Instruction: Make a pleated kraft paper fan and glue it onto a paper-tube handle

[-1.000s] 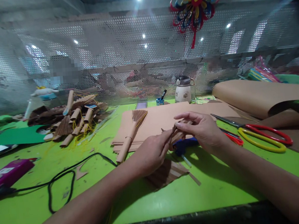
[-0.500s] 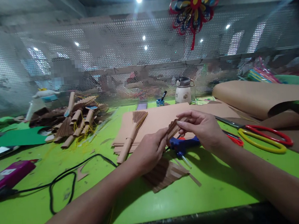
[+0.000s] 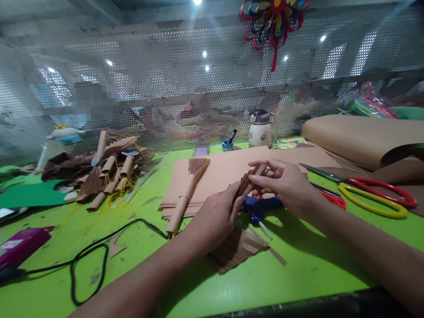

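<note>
In the head view, with the hands as the clock's centre, here it is: a pleated brown paper (image 3: 246, 183) is being held up above the desk (image 3: 298, 279), right at that centre. Its near end is clasped by the left hand (image 3: 214, 217), grip pressed together on the folds; its far end is pinched by the right hand (image 3: 285, 182), between thumb and fingers. Just beneath, a blue tool (image 3: 265, 204) is partly covered by the hands. At six to seven o'clock, a second pleated piece (image 3: 237, 252) is seen lying flat. Over at nine, a paper fan (image 3: 182, 203) with a rolled handle is laid partly across stacked brown sheets (image 3: 227, 165), spread towards eleven and twelve. And out at three, scissors (image 3: 374, 197) with red and yellow handles are set down!
</note>
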`<action>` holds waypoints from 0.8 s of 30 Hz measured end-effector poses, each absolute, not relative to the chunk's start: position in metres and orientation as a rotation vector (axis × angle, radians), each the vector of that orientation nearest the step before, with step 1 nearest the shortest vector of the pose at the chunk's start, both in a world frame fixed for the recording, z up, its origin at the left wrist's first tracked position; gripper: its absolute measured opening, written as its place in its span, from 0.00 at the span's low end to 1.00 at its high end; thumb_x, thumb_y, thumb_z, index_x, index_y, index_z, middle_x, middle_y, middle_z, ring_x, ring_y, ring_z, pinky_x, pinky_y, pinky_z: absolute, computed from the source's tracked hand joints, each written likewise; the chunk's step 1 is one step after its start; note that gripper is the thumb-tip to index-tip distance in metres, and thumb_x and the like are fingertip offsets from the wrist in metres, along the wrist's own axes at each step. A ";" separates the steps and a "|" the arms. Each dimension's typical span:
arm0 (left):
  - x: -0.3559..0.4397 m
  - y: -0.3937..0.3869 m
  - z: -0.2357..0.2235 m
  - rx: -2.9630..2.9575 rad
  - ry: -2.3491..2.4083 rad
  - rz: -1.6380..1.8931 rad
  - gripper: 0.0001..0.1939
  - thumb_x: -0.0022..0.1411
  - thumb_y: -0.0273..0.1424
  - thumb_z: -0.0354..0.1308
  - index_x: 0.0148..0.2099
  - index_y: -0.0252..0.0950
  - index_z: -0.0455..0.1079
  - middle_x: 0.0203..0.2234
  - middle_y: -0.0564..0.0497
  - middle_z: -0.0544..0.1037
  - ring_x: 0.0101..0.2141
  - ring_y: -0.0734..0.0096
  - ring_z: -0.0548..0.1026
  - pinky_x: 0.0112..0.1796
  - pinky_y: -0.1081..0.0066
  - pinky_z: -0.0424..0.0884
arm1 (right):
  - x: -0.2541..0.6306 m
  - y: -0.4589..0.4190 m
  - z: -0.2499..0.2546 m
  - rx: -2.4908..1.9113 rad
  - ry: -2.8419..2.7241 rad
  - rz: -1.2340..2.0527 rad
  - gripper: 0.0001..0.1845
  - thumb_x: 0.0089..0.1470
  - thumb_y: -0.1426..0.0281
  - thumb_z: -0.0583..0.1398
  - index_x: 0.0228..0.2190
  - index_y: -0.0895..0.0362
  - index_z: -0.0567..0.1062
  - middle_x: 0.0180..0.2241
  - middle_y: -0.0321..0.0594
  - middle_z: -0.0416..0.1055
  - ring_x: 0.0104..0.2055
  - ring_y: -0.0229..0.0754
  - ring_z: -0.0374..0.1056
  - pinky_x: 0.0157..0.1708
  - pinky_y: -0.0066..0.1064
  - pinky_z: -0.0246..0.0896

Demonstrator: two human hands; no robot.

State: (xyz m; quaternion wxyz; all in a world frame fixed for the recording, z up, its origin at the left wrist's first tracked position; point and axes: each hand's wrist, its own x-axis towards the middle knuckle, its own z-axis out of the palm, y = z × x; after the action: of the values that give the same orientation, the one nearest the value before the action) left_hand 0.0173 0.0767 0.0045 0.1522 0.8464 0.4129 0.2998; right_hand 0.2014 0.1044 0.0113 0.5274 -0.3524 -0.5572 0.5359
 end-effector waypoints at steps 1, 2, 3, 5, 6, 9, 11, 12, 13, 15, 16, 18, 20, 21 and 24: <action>0.017 0.077 0.004 2.428 1.177 0.864 0.22 0.67 0.35 0.44 0.62 0.43 0.57 0.47 0.44 0.76 0.43 0.58 0.75 0.42 0.64 0.67 | 0.200 0.103 0.011 -0.861 -1.337 1.302 0.26 0.40 0.67 0.68 0.43 0.59 0.71 0.26 0.37 0.74 0.22 0.37 0.70 0.25 0.31 0.68; 0.017 0.077 0.004 2.431 1.175 0.864 0.21 0.68 0.34 0.43 0.61 0.43 0.58 0.45 0.45 0.77 0.41 0.59 0.75 0.41 0.64 0.67 | 0.199 0.102 0.012 -0.870 -1.346 1.318 0.28 0.40 0.67 0.68 0.45 0.60 0.70 0.25 0.36 0.74 0.21 0.37 0.70 0.24 0.31 0.69; 0.016 0.077 0.003 2.438 1.183 0.860 0.21 0.68 0.34 0.43 0.61 0.43 0.59 0.43 0.45 0.78 0.39 0.60 0.76 0.39 0.65 0.68 | 0.198 0.101 0.012 -0.867 -1.357 1.321 0.31 0.41 0.67 0.68 0.48 0.60 0.68 0.24 0.35 0.74 0.20 0.37 0.70 0.23 0.31 0.68; 0.016 0.078 0.003 2.460 1.212 0.848 0.20 0.68 0.33 0.43 0.60 0.43 0.60 0.39 0.46 0.79 0.36 0.62 0.76 0.37 0.66 0.68 | 0.197 0.099 0.012 -0.844 -1.375 1.291 0.37 0.42 0.67 0.68 0.53 0.60 0.63 0.21 0.34 0.73 0.19 0.37 0.69 0.21 0.30 0.68; 0.016 0.077 0.003 2.471 1.224 0.839 0.20 0.68 0.33 0.43 0.60 0.42 0.60 0.39 0.46 0.79 0.35 0.62 0.76 0.36 0.66 0.67 | 0.196 0.098 0.012 -0.829 -1.382 1.265 0.39 0.43 0.67 0.68 0.55 0.60 0.61 0.19 0.33 0.73 0.19 0.37 0.69 0.19 0.29 0.68; 0.016 0.076 0.004 2.487 1.214 0.799 0.19 0.68 0.33 0.42 0.60 0.41 0.59 0.39 0.47 0.78 0.36 0.64 0.76 0.35 0.68 0.68 | 0.196 0.095 0.012 -0.811 -1.386 1.205 0.40 0.44 0.66 0.67 0.57 0.60 0.59 0.17 0.31 0.72 0.18 0.37 0.68 0.18 0.28 0.67; 0.017 0.074 0.006 2.477 1.171 0.790 0.19 0.69 0.32 0.41 0.59 0.39 0.60 0.39 0.47 0.78 0.36 0.66 0.76 0.36 0.69 0.68 | 0.195 0.095 0.012 -0.804 -1.386 1.184 0.40 0.45 0.66 0.67 0.57 0.61 0.59 0.16 0.32 0.72 0.18 0.38 0.69 0.19 0.29 0.68; 0.018 0.072 0.008 2.465 1.147 0.795 0.19 0.69 0.32 0.40 0.58 0.38 0.60 0.39 0.47 0.78 0.35 0.67 0.75 0.36 0.70 0.68 | 0.195 0.095 0.012 -0.802 -1.383 1.176 0.40 0.45 0.66 0.67 0.57 0.61 0.60 0.17 0.32 0.72 0.18 0.38 0.69 0.19 0.29 0.69; 0.018 0.071 0.009 2.449 1.125 0.806 0.18 0.69 0.32 0.40 0.57 0.38 0.61 0.38 0.48 0.78 0.35 0.68 0.75 0.36 0.70 0.68 | 0.194 0.095 0.012 -0.799 -1.380 1.168 0.40 0.45 0.66 0.67 0.57 0.61 0.60 0.17 0.32 0.72 0.18 0.37 0.69 0.20 0.30 0.69; 0.020 0.070 0.010 2.410 1.087 0.837 0.18 0.69 0.33 0.40 0.57 0.38 0.62 0.40 0.48 0.78 0.37 0.68 0.75 0.39 0.69 0.68 | 0.194 0.095 0.012 -0.792 -1.377 1.156 0.39 0.45 0.66 0.67 0.57 0.61 0.60 0.17 0.32 0.72 0.18 0.37 0.68 0.21 0.30 0.69; 0.021 0.070 0.010 2.393 1.080 0.853 0.17 0.69 0.34 0.42 0.57 0.39 0.61 0.42 0.48 0.77 0.39 0.67 0.75 0.41 0.68 0.68 | 0.193 0.095 0.012 -0.790 -1.377 1.150 0.39 0.45 0.66 0.67 0.56 0.61 0.60 0.17 0.32 0.72 0.18 0.37 0.68 0.21 0.30 0.69; 0.022 0.070 0.010 2.376 1.095 0.872 0.18 0.68 0.35 0.46 0.58 0.40 0.60 0.46 0.48 0.76 0.43 0.64 0.74 0.44 0.66 0.67 | 0.193 0.095 0.012 -0.792 -1.379 1.139 0.39 0.45 0.66 0.66 0.56 0.61 0.61 0.17 0.32 0.72 0.18 0.36 0.68 0.21 0.29 0.69; 0.022 0.072 0.008 2.376 1.131 0.858 0.20 0.67 0.34 0.47 0.60 0.40 0.58 0.46 0.47 0.76 0.44 0.63 0.74 0.44 0.65 0.68 | 0.194 0.095 0.011 -0.791 -1.380 1.133 0.38 0.45 0.66 0.66 0.56 0.61 0.61 0.17 0.32 0.72 0.18 0.36 0.68 0.21 0.29 0.68; 0.022 0.072 0.007 2.375 1.143 0.842 0.20 0.67 0.33 0.47 0.61 0.40 0.57 0.45 0.46 0.76 0.43 0.63 0.75 0.43 0.64 0.68 | 0.195 0.095 0.011 -0.791 -1.379 1.129 0.38 0.45 0.66 0.67 0.55 0.61 0.61 0.17 0.32 0.72 0.18 0.36 0.68 0.21 0.29 0.68; 0.021 0.074 0.006 2.375 1.133 0.808 0.20 0.67 0.32 0.46 0.61 0.38 0.57 0.44 0.46 0.77 0.42 0.63 0.75 0.42 0.64 0.69 | 0.196 0.098 0.010 -0.777 -1.381 1.109 0.35 0.45 0.67 0.67 0.53 0.60 0.64 0.20 0.32 0.73 0.19 0.35 0.68 0.21 0.27 0.67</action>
State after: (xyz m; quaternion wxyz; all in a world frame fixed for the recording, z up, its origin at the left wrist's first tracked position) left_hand 0.0214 0.0737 0.0059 0.1933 0.8466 0.4037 0.2879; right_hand 0.1964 0.0979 0.0098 0.5676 -0.3306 -0.5880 0.4721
